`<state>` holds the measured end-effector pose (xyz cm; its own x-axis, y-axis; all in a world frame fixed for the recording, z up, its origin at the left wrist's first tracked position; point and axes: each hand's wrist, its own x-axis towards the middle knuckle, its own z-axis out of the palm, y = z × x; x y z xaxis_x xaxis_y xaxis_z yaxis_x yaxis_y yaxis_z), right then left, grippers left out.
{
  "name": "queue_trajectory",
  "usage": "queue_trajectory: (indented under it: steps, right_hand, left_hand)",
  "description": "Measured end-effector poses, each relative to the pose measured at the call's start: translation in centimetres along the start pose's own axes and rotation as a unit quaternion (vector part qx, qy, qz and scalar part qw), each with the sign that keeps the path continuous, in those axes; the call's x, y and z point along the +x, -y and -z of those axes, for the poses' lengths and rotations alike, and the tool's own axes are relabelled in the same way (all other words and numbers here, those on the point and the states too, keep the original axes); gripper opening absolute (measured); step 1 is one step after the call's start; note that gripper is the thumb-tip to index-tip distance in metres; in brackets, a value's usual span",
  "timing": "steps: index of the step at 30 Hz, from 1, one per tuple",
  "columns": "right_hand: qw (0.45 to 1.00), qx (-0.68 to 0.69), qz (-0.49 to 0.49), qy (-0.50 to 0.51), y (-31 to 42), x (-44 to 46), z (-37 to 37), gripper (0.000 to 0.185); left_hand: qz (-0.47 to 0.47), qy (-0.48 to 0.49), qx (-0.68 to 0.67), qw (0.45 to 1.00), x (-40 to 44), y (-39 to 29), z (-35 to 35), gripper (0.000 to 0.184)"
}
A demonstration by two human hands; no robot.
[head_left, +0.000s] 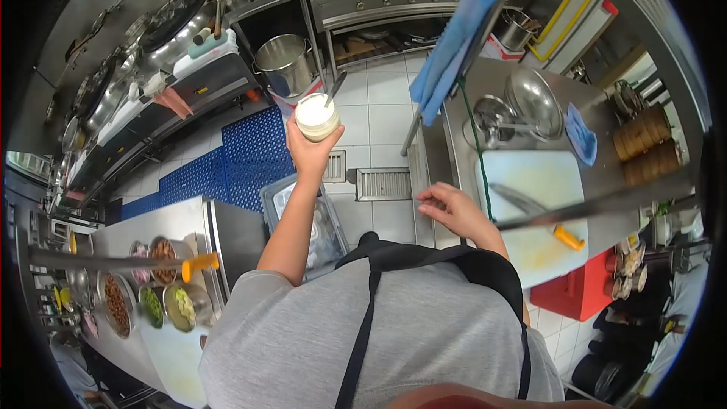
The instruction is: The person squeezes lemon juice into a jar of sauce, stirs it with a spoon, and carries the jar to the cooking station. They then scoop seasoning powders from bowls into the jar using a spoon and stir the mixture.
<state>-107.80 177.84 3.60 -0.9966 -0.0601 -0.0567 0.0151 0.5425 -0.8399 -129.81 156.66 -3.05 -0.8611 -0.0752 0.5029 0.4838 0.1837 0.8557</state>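
Note:
My left hand (pixel 312 153) is wrapped round a glass jar (pixel 318 126) of white, creamy stuff, held out over the floor. A spoon (pixel 335 88) with a dark handle stands tilted in it. My right hand (pixel 452 210) is empty, its fingers loosely bent and apart, beside the edge of the right-hand steel table (pixel 458 144). Close to that hand, a white cutting board (pixel 530 170) lies on the table. On the board is a knife (pixel 519 201) with an orange handle.
Steel bowls (pixel 533 98) and a blue cloth (pixel 581 134) lie beyond the board. At left, a steel counter (pixel 182 227) bears several bowls of chopped food (pixel 116 301). A lidded plastic bin (pixel 326 227) stands on the floor. Further off are a large pot (pixel 285 66) and a stove (pixel 394 0).

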Motion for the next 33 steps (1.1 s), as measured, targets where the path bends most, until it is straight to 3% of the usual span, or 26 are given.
queue_trajectory:
  steps: [2, 8, 10, 15, 18, 25, 28, 29, 33]
  right_hand:
    - [0.999, -0.013, -0.044, -0.017, -0.3, 1.5, 0.8, 0.023]
    - [0.996, 0.035, -0.042, -0.076, -4.0, 5.2, 1.0, 0.021]
    - [0.993, 0.055, -0.037, -0.099, -4.6, 7.4, 1.2, 0.021]
    - [0.987, 0.085, -0.045, -0.128, -5.8, 13.9, 2.8, 0.019]
    - [0.988, 0.082, -0.049, -0.122, -7.4, 21.8, 2.7, 0.019]
    - [0.996, 0.026, -0.007, 0.081, -1.6, 44.9, 5.1, 0.019]
    - [0.997, 0.011, 0.062, 0.043, -1.6, 53.7, 6.3, 0.019]
    - [0.997, -0.006, 0.072, 0.025, -1.5, 56.2, 6.7, 0.019]
    - [0.995, 0.021, 0.098, 0.015, -2.4, 64.6, 9.5, 0.017]
  left_hand:
    - [0.018, -0.011, -0.030, 0.999, 2.6, 1.8, -1.1, 0.076]
    - [0.037, -0.030, 0.001, 0.999, 7.0, 4.1, -2.9, 0.076]
    - [-0.006, -0.042, 0.044, 0.998, 8.8, 6.0, -3.5, 0.077]
    - [0.040, -0.044, -0.014, 0.998, 13.8, 10.7, -5.5, 0.078]
    - [0.051, -0.058, -0.036, 0.996, 18.5, 14.8, -6.1, 0.079]
    - [0.052, -0.084, -0.025, 0.995, 30.7, 21.5, -4.6, 0.078]
    - [0.034, -0.090, 0.023, 0.995, 35.0, 23.6, -2.9, 0.077]
    - [0.077, -0.095, -0.004, 0.993, 36.1, 23.6, -2.5, 0.077]
    - [0.064, -0.119, 0.063, 0.989, 39.7, 23.9, -0.9, 0.077]
